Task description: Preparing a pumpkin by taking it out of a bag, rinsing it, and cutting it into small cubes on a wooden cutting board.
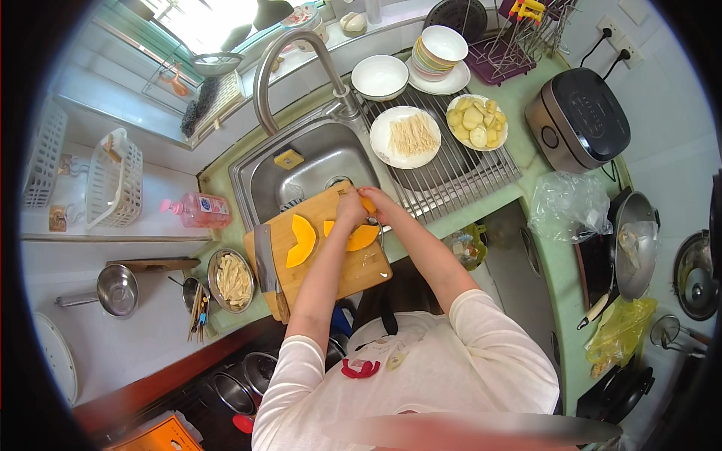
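My right hand (380,206) grips an orange piece of pumpkin (368,204) over the far right edge of a wooden cutting board (316,279). Against that piece is my left hand (351,211), back upward; its fingers are hidden, so its hold cannot be made out. A curved pumpkin slice (302,239) lies on the board, left of my left forearm. More cut pumpkin (362,238) lies just below my hands, partly covered by the forearm. Along the board's left side rests a kitchen knife (266,256), its wooden handle towards me. The board overlaps the sink's near rim.
Beyond the board is a steel sink (316,163) with a faucet (262,84) and a sponge (289,159). On the drying rack (445,194) stand plates of enoki mushrooms (414,135) and sliced potatoes (475,121). A bowl of pale strips (232,281) sits left, a rice cooker (578,118) right.
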A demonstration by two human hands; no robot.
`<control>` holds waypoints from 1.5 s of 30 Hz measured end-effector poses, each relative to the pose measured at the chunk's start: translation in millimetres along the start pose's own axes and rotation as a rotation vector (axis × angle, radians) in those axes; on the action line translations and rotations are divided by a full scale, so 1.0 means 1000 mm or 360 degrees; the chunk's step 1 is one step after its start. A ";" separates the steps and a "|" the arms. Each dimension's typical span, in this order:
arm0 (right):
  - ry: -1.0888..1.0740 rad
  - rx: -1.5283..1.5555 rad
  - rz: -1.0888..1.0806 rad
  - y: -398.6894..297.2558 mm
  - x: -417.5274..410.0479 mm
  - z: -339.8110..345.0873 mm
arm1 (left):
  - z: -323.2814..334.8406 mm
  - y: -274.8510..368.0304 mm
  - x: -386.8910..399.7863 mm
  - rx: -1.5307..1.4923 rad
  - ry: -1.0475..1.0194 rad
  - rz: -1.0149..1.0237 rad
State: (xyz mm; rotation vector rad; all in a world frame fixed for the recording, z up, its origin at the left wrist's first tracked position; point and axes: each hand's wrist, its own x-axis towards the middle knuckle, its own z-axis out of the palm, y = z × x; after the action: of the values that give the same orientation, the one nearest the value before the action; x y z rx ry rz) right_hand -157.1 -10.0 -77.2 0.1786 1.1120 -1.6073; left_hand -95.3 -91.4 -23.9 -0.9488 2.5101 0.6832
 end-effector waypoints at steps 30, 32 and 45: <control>0.0842 0.0711 -0.0280 0.098 -0.201 -0.320 | 0.225 0.201 -0.099 -0.0413 -0.0591 0.0933; 0.1329 0.0430 0.0053 0.114 -0.203 -0.373 | 0.239 0.207 -0.095 -0.0273 -0.0424 0.0894; 0.0502 -0.1360 -0.0671 0.083 -0.233 -0.226 | 0.043 -0.020 -0.200 -0.0519 0.0778 0.0370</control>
State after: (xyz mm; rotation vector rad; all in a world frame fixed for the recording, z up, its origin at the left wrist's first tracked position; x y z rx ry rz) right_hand -97.3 318.9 -100.0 -0.4055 2.0899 -1.3338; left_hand 66.0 21.4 33.9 -1.0425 3.0344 1.0680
